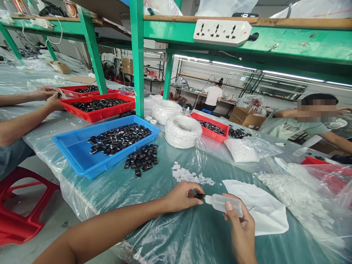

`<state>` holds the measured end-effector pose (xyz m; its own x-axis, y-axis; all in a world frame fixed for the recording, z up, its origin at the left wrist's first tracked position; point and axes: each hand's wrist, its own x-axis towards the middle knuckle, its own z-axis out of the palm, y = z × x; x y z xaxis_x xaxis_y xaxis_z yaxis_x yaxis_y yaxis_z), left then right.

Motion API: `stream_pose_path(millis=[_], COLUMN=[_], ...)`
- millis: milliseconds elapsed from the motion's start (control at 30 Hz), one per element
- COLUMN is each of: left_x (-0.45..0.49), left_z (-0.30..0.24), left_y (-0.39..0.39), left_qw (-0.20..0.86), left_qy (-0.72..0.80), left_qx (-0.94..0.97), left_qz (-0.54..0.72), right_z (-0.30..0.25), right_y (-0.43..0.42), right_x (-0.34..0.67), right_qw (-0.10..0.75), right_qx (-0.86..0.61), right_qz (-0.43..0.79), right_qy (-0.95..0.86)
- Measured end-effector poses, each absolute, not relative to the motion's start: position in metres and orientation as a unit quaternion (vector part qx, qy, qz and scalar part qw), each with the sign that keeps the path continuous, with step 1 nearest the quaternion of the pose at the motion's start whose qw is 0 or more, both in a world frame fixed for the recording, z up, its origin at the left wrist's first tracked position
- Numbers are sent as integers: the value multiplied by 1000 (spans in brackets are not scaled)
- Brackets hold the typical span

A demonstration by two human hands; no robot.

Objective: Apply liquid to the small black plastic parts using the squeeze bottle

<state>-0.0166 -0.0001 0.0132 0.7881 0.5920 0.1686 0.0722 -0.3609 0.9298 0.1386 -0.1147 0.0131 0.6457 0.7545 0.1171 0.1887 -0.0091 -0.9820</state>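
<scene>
Between its thumb and fingers, my left hand (pixel 183 197) pinches a small black plastic piece (pixel 200 197). My right hand (pixel 242 223) is wrapped round a translucent squeeze bottle (pixel 224 204), whose nozzle points left and meets or nearly meets the black piece. Just beyond my hands lies a scatter of small white parts (pixel 189 175). A white sheet (pixel 258 205) lies under and to the right of the bottle. Farther left is a loose pile of black pieces (pixel 141 160), beside a blue tray (pixel 79 161) that holds many more of them.
Coils of white cable (pixel 183 131) stand behind the white parts. Red trays (pixel 95 115) of black pieces sit farther back. A green post (pixel 136 58) rises from the table. Bags of white parts (pixel 297 198) lie at right. Other people work at left, right and in back.
</scene>
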Motion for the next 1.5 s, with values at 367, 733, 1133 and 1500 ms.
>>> stream_pose_path(millis=[367,733,1133,1500], left_x=[-16,-14,-14,-14], left_z=[11,7,10,11], left_y=[0,1,1,0], left_qw=[502,605,589,518], left_qy=[221,180,197,228], left_qx=[799,730,740,786], left_qz=[247,263,258,251], right_z=[7,6,11,-1], right_y=[-118,-110,-115,-122], right_x=[141,145,138,140], right_qw=[601,687,636,565], right_qx=[-675,-605,-654,-648], right_qz=[195,270,220,25], right_qy=[-382,-297,-346,-510])
